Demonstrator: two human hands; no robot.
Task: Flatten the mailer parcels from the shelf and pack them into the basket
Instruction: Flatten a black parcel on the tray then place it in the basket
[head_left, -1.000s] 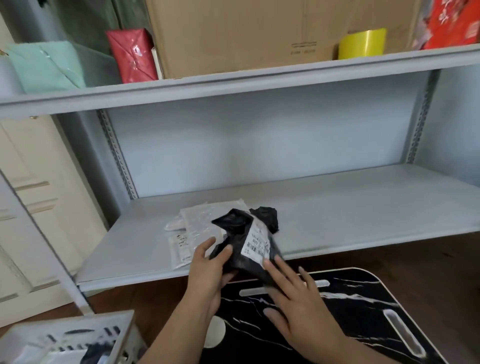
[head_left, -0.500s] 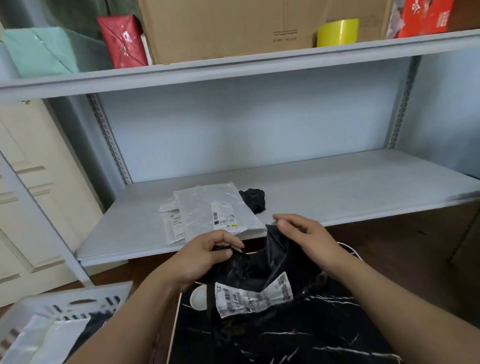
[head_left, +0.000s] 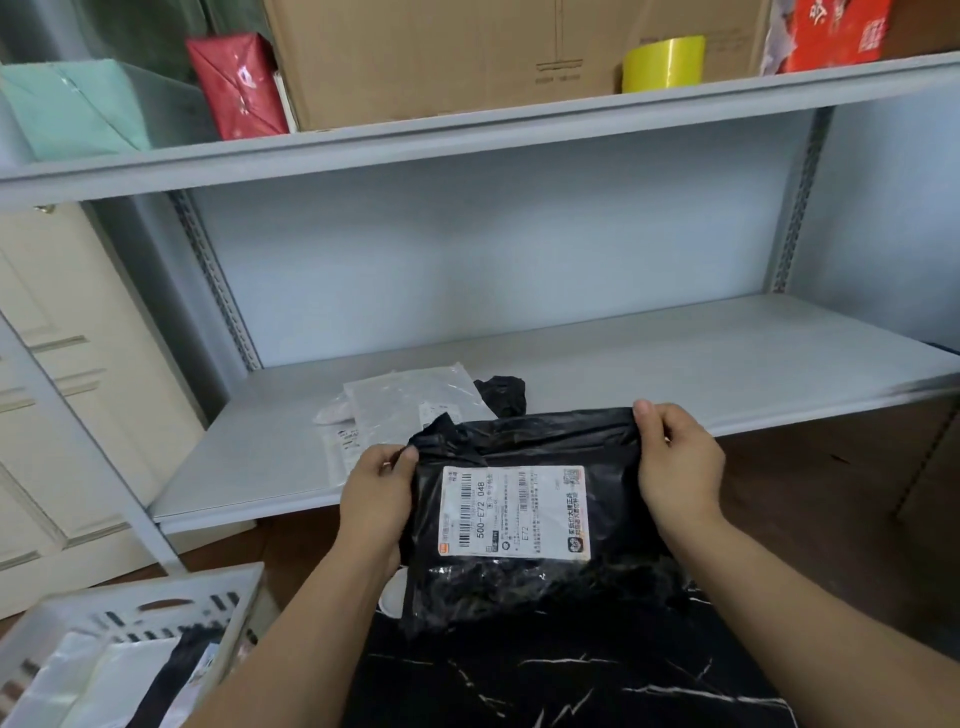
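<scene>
Flattening | we pinched the black mailer (head_left: 524, 525) by its far corners, left hand (head_left: 376, 499) and right hand (head_left: 678, 467) stretching it taut | basket (head_left: 130, 629) waited near-left

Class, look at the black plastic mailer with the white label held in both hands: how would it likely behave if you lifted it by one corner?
The black plastic mailer is probably floppy: its film wrinkles between the left hand and right hand. It looks light, pinched only at the corners. The glossy surface may be slippery.
</scene>
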